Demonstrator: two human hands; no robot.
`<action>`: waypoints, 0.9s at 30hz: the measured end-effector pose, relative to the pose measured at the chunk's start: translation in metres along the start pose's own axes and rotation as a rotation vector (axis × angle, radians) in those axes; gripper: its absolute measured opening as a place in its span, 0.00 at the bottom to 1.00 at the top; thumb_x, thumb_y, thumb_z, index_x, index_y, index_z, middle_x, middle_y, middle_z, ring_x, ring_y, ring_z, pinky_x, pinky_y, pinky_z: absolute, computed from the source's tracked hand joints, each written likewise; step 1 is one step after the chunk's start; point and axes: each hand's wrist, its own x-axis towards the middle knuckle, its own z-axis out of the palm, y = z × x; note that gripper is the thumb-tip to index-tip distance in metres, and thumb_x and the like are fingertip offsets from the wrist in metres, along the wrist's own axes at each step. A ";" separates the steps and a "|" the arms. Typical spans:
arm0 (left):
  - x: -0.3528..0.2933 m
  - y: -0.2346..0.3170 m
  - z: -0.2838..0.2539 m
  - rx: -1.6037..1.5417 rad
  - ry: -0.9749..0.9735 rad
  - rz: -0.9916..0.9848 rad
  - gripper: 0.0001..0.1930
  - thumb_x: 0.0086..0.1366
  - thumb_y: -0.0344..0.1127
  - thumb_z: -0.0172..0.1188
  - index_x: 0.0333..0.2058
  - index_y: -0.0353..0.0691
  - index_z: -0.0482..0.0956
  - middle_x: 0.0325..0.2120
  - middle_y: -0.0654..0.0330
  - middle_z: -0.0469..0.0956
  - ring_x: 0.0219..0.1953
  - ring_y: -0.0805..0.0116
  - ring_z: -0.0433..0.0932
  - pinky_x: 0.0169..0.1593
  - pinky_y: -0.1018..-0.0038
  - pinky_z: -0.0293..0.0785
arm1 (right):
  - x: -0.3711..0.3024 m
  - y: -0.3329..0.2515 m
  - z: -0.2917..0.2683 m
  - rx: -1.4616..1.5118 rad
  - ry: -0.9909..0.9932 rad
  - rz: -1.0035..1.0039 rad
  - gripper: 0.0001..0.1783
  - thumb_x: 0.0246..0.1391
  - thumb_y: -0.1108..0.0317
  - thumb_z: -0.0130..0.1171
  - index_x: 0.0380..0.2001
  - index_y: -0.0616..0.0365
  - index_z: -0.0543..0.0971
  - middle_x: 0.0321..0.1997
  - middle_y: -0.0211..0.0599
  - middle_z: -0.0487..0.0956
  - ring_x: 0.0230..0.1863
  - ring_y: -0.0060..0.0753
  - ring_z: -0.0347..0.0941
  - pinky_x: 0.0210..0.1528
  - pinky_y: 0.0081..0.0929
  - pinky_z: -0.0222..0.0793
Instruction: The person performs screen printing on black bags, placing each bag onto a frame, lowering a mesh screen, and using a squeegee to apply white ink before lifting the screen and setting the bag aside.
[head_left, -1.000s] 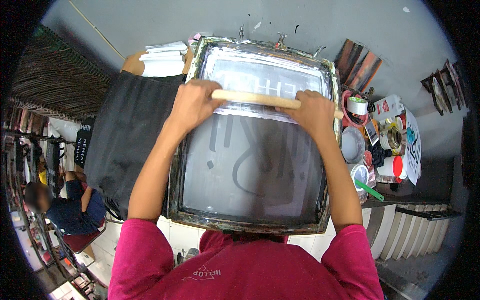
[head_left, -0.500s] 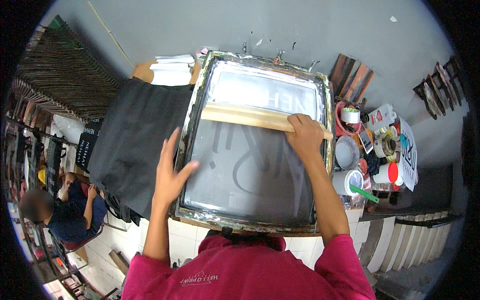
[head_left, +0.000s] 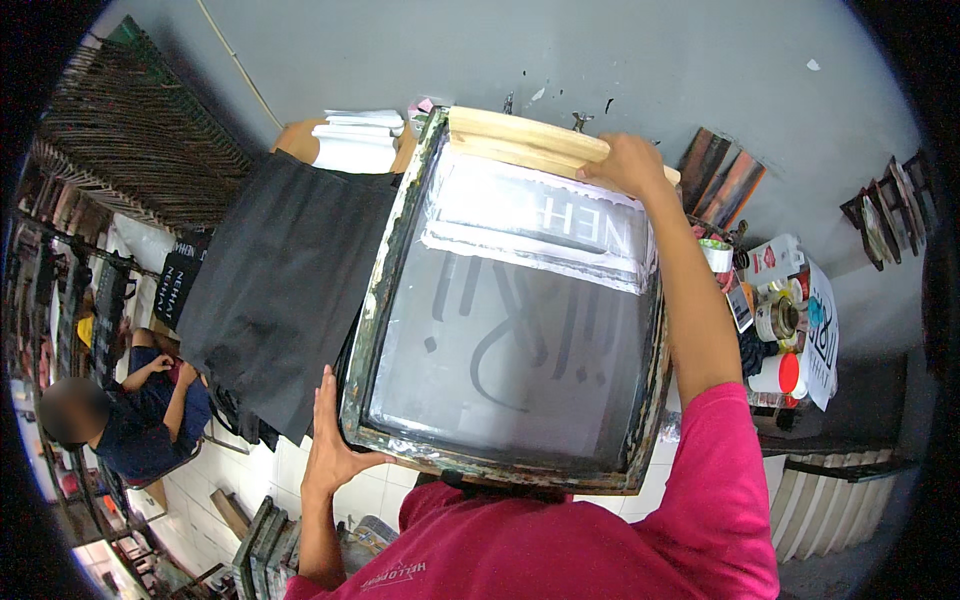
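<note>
A screen-printing frame with paint-smeared wooden edges lies before me, its grey mesh showing mirrored lettering and a curved design. White ink lies across the far part of the mesh. At the far end rests a long wooden squeegee, and my right hand is closed over its right part. My left hand is at the frame's near left corner, fingers straight up along the side and thumb stretched along the near edge. Left of the frame is a piece of black fabric.
White papers are stacked at the back left. Ink tubs, a white jug and a red-lidded container crowd the right side. A seated person is at the far left. Metal hinge clamps show behind the frame.
My right hand has moved the squeegee from the mesh to the frame's far end, leaving the white band uncovered. My left hand has come down to the near left corner.
</note>
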 end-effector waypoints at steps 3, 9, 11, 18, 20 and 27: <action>-0.003 -0.011 0.004 0.127 0.002 0.016 0.77 0.31 0.51 0.87 0.75 0.34 0.44 0.76 0.41 0.46 0.77 0.44 0.49 0.77 0.49 0.42 | 0.020 0.004 0.004 -0.035 -0.034 -0.029 0.42 0.38 0.42 0.77 0.55 0.54 0.81 0.49 0.46 0.85 0.53 0.50 0.80 0.57 0.48 0.69; -0.005 -0.031 0.016 0.073 0.158 0.187 0.77 0.32 0.55 0.86 0.75 0.39 0.44 0.74 0.39 0.49 0.75 0.39 0.54 0.75 0.47 0.52 | 0.022 0.021 0.023 0.057 0.135 -0.048 0.43 0.45 0.44 0.75 0.60 0.56 0.76 0.59 0.50 0.80 0.62 0.51 0.74 0.67 0.45 0.61; -0.004 -0.044 0.023 0.027 0.201 0.268 0.78 0.31 0.58 0.86 0.75 0.39 0.44 0.74 0.38 0.49 0.74 0.39 0.55 0.74 0.47 0.53 | 0.012 0.033 0.020 0.087 0.221 -0.044 0.42 0.48 0.45 0.74 0.61 0.57 0.76 0.61 0.50 0.79 0.64 0.52 0.72 0.67 0.46 0.61; 0.004 -0.017 0.011 -0.227 0.573 0.487 0.84 0.27 0.77 0.77 0.76 0.40 0.38 0.75 0.39 0.46 0.72 0.42 0.60 0.74 0.49 0.56 | -0.132 -0.023 -0.143 0.090 0.579 -0.294 0.36 0.53 0.45 0.71 0.58 0.58 0.78 0.62 0.51 0.78 0.66 0.53 0.70 0.67 0.45 0.64; 0.022 0.027 -0.011 -0.275 0.770 0.504 0.83 0.30 0.85 0.68 0.75 0.39 0.37 0.74 0.37 0.49 0.71 0.40 0.61 0.74 0.49 0.56 | -0.196 -0.052 -0.192 0.093 0.626 -0.362 0.32 0.54 0.48 0.70 0.55 0.60 0.80 0.59 0.50 0.79 0.61 0.54 0.74 0.63 0.44 0.68; 0.128 0.178 -0.104 -0.515 0.958 0.805 0.65 0.55 0.76 0.64 0.74 0.39 0.40 0.73 0.39 0.53 0.72 0.40 0.60 0.73 0.50 0.58 | -0.307 -0.118 -0.253 0.074 0.495 -0.349 0.23 0.63 0.55 0.62 0.55 0.59 0.80 0.56 0.50 0.81 0.58 0.47 0.78 0.62 0.36 0.69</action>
